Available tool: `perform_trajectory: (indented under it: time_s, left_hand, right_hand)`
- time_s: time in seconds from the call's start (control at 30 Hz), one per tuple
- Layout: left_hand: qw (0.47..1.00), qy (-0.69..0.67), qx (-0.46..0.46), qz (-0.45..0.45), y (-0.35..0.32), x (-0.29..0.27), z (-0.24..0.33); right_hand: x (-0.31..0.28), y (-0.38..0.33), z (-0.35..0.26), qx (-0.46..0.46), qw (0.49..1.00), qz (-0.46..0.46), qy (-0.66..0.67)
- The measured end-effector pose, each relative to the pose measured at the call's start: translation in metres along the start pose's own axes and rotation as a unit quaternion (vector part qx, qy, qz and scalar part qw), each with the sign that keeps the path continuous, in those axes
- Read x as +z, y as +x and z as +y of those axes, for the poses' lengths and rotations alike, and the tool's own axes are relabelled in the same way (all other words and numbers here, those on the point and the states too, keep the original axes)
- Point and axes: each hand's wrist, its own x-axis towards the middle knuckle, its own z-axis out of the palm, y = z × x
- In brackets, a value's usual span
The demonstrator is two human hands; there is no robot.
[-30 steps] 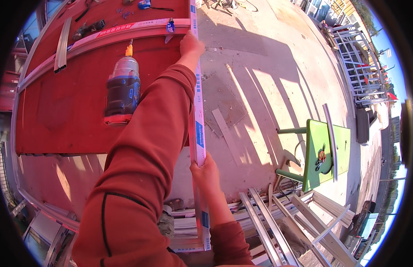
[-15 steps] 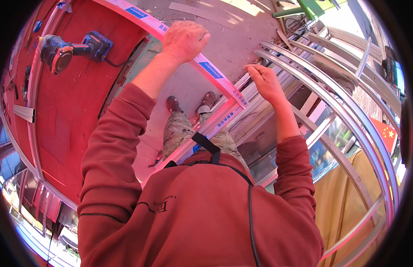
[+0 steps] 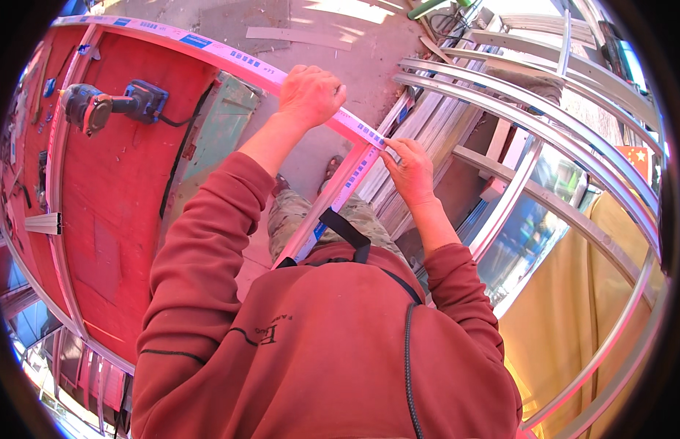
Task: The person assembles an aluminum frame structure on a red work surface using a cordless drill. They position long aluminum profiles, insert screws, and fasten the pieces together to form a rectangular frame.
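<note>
A metal frame [image 3: 245,68] wrapped in pale film with blue labels lies in front of me; its near bar [image 3: 333,192] runs back to my waist. My left hand [image 3: 309,95] is closed around the far bar, a little left of the corner, with the fingertips hidden under the fist. At the corner where the two bars meet, my right hand [image 3: 413,172] pinches the frame's end between thumb and fingers. A black strap [image 3: 345,233] hangs from my front beside the near bar.
On my left, a red-topped bench [image 3: 128,227] carries a cordless power tool [image 3: 109,104] and a short grey profile [image 3: 43,223]. Long metal profiles [image 3: 501,102] are stacked on my right, near a yellow cloth [image 3: 552,307]. A flat strip [image 3: 296,36] lies on the floor ahead.
My right hand has come in leftward from beside the frame and taken hold of its corner. The corner sits farther from me and slightly left in the picture; my left hand keeps its grip.
</note>
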Motion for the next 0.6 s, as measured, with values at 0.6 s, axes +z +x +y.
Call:
perform_trajectory:
  time_s: [0.6]
  left_hand:
    - [0.999, -0.043, -0.011, 0.007, 0.003, -0.001, 0.004]
  right_hand:
    - [0.014, 0.092, -0.033, 0.068, 0.962, 0.109, 0.242]
